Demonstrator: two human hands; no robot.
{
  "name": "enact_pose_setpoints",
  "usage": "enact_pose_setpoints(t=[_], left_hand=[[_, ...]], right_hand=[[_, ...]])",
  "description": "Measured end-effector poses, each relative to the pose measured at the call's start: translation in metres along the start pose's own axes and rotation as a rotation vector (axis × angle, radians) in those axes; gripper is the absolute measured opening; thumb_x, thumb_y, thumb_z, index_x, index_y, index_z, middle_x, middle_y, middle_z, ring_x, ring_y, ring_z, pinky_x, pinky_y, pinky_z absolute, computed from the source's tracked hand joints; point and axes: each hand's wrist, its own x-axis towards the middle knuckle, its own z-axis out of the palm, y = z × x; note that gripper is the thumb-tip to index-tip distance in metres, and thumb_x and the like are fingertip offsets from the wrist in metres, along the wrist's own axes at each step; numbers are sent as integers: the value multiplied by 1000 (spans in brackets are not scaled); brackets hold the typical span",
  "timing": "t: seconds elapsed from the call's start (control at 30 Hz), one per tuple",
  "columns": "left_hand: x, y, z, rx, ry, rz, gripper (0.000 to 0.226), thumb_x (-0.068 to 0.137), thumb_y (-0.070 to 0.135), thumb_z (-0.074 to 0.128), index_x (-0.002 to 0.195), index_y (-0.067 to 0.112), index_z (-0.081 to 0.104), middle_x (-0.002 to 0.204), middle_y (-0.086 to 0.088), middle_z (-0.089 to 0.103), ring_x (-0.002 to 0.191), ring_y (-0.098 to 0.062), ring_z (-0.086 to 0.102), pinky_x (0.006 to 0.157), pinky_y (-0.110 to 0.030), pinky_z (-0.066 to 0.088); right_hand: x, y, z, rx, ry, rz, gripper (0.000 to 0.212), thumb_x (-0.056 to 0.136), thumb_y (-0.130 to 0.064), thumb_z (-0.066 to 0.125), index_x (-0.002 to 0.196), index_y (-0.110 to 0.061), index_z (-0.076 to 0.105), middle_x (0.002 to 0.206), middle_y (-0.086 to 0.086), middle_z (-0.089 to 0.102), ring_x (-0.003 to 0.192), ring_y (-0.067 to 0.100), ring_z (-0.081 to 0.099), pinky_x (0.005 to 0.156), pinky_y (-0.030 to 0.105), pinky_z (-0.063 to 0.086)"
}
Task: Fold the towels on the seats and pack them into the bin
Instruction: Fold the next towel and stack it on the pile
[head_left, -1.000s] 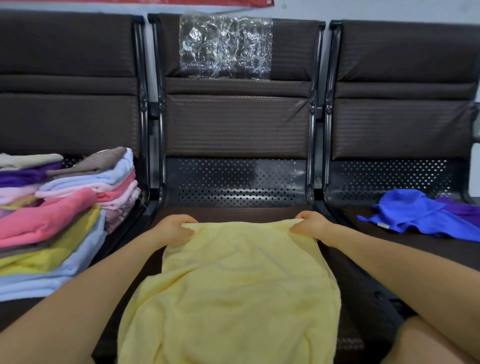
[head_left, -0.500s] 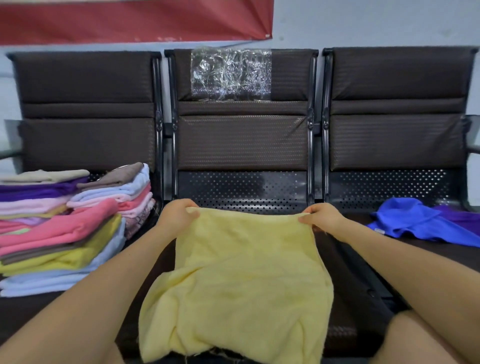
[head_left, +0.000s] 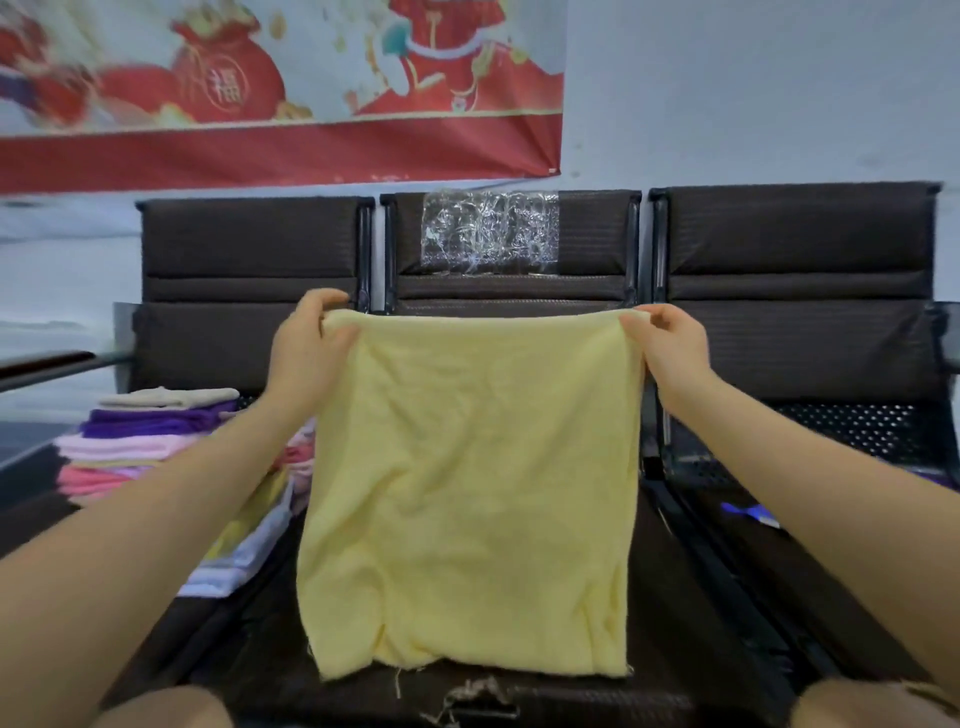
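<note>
yellow towel held up above the middle seat, hanging flat so edges can be matched for folding | left hand pinched on one top corner | right hand pinched on the other | folded stack on left seat | bin not in view

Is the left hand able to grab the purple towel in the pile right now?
Probably not yet. The left hand pinches a corner of the yellow towel, held up; the purple towel lies below, under a beige towel.
</note>
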Motion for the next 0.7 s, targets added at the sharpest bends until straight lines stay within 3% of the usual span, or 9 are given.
enact_pose_setpoints(t=[0.17,0.3,0.4,0.47,0.57,0.7], left_hand=[[33,42,-27,-193,177,-83,36,87,16,62,122,22,55,92,8,52,76,-5,49,74,-25,41],[45,53,-43,-300,236,-137,38,87,20,64,123,21,55,105,2,52,82,-9,51,72,-25,45],[50,54,-52,-398,226,-179,35,86,25,67,121,21,59,103,2,54,80,-7,52,71,-23,45],[49,54,-57,-452,206,-163,25,86,25,67,111,22,65,98,5,60,83,-10,54,72,-29,46],[49,53,-61,-495,167,-124,8,86,29,68,94,28,69,90,9,63,85,-13,56,70,-34,47],[52,52,-55,-716,112,-204,6,87,21,68,89,25,70,90,6,67,79,-7,61,67,-26,54]], right_hand=[[10,-64,11,158,-14,-67,11,87,-16,61,80,-24,59,80,-5,60,70,11,53,57,24,42],[11,-86,14,157,-33,-113,12,87,-16,61,78,-24,60,79,-4,61,74,14,55,62,29,45],[13,-92,13,167,-48,-116,12,86,-17,63,77,-24,61,76,-5,60,67,14,53,46,20,44],[12,-98,12,225,-68,-97,10,85,-14,64,78,-21,62,79,-2,61,69,13,54,53,20,46],[16,-102,14,342,-72,-13,11,86,-6,62,80,-15,63,81,1,62,75,14,57,67,23,47],[27,-85,22,398,-104,250,9,84,-4,60,91,-4,66,72,5,65,60,17,61,51,20,49]])
